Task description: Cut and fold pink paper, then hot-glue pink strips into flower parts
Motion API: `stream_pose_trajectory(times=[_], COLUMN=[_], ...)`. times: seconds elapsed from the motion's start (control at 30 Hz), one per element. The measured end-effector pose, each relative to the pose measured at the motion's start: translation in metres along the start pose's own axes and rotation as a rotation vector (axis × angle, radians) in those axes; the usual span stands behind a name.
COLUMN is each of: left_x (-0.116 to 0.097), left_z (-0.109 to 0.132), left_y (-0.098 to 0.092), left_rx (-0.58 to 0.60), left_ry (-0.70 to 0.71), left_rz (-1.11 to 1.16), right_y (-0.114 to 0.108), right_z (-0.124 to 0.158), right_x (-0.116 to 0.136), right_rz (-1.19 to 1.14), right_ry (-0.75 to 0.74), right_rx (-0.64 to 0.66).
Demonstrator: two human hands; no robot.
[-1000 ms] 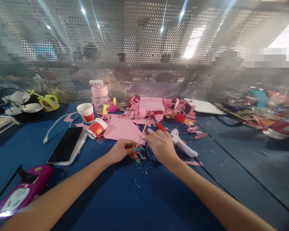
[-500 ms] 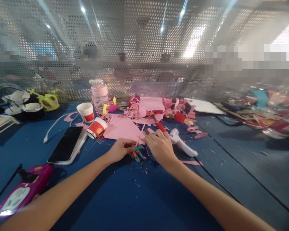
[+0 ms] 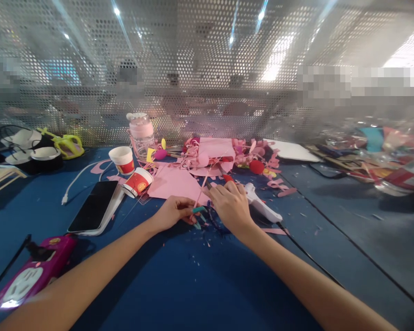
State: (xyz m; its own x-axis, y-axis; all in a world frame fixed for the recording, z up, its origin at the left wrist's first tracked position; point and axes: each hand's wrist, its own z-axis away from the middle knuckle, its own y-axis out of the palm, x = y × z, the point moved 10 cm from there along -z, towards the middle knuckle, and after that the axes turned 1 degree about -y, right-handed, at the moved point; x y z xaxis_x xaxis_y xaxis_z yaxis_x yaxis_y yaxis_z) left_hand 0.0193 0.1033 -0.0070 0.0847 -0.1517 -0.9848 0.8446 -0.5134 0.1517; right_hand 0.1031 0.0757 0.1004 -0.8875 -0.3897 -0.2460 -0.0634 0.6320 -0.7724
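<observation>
My left hand (image 3: 175, 212) pinches a thin pink paper strip (image 3: 200, 188) that slants up and away from its fingers. Long teal nails (image 3: 198, 209) show at the fingertips. Just to the right, my right hand (image 3: 232, 206) is closed, palm down, around a tool (image 3: 209, 186) whose dark end pokes out by the fingers; red (image 3: 227, 178) shows beyond the knuckles. Its kind is hidden by the hand. A dark blue loop (image 3: 215, 221) lies beneath, between both hands. Behind them is a pink paper sheet (image 3: 174, 181). A white glue gun (image 3: 264, 204) lies beside my right hand.
Pink paper scraps (image 3: 193, 154) heap at the back before a perforated screen (image 3: 207, 92). On the left are paper cups (image 3: 121, 161), a bottle (image 3: 141, 131), a phone (image 3: 94, 207) and a purple power strip (image 3: 37, 271). The glue gun's cord (image 3: 310, 255) runs right.
My right hand has shifted slightly, and less of the red part shows beyond it. The left hand keeps its pinch on the strip nearly in place.
</observation>
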Motion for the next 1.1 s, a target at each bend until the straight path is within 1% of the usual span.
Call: stream_pose_trajectory(times=[0.17,0.3,0.37,0.5,0.6,0.7,0.87,0.93,1.0,1.1], left_x=[0.001,0.002,0.002,0.001,0.002,0.003,0.001,0.000,0.001,0.002], left_z=[0.001,0.001,0.001,0.001,0.001,0.001,0.001,0.001,0.001,0.001], left_y=[0.004,0.002,0.001,0.002,0.002,0.002,0.002,0.002,0.002,0.001], left_rx=[0.013,-0.014,-0.026,-0.024,-0.025,-0.021,-0.013,-0.020,-0.028,-0.035], left_ry=[-0.008,-0.002,0.007,0.013,0.009,0.007,0.001,-0.001,-0.005,-0.009], left_rz=[0.021,0.007,0.004,-0.010,-0.015,-0.008,0.007,0.019,0.026,0.013], right_y=[0.001,0.002,0.000,-0.008,-0.011,-0.008,0.003,0.003,0.000,-0.010], right_z=[0.002,0.003,0.004,0.002,0.001,0.000,0.003,0.005,0.004,0.002], right_x=[0.004,0.008,0.009,0.002,-0.004,-0.004,0.012,0.017,0.016,0.005], right_rz=[-0.015,-0.047,-0.076,-0.115,-0.057,-0.006,-0.020,-0.041,-0.057,-0.056], right_ry=[-0.029,-0.068,-0.077,-0.026,0.022,0.022,-0.092,-0.131,-0.129,-0.050], right_rx=[0.024,0.044,0.034,-0.021,-0.053,-0.037,0.046,0.056,0.034,-0.030])
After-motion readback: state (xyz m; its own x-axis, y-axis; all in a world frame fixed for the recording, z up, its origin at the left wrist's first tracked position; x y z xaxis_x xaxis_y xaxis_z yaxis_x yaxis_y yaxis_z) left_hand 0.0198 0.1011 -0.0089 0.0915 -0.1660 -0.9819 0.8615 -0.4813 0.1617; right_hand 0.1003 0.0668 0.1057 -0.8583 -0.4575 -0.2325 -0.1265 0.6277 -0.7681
